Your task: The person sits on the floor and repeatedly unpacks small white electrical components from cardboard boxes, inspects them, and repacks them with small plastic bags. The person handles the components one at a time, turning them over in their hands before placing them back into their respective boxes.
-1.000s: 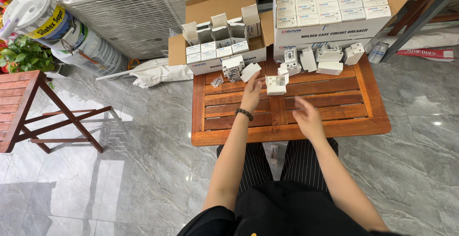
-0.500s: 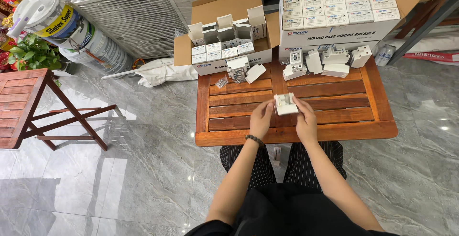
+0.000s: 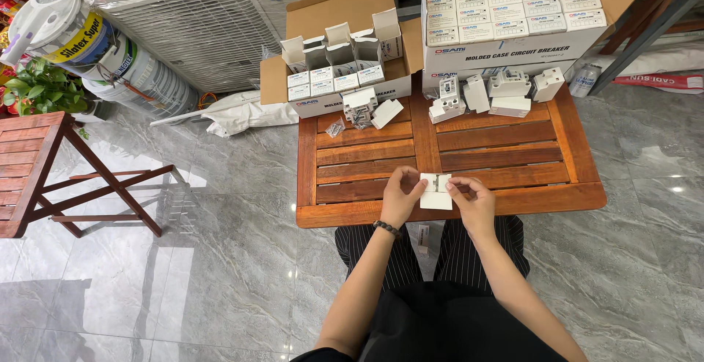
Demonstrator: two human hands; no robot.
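Left hand (image 3: 400, 197) and right hand (image 3: 471, 199) both pinching small white plastic block (image 3: 436, 191) from either side, fingertips on its top corners. Held just above near edge of slatted brown wooden surface (image 3: 367, 164). More white blocks (image 3: 490, 92) at far edge, in front of open cardboard boxes (image 3: 345, 54).

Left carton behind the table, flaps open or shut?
Open. The left carton has its flaps folded up and outward, and the small white boxes inside are exposed, several with their own lids raised.
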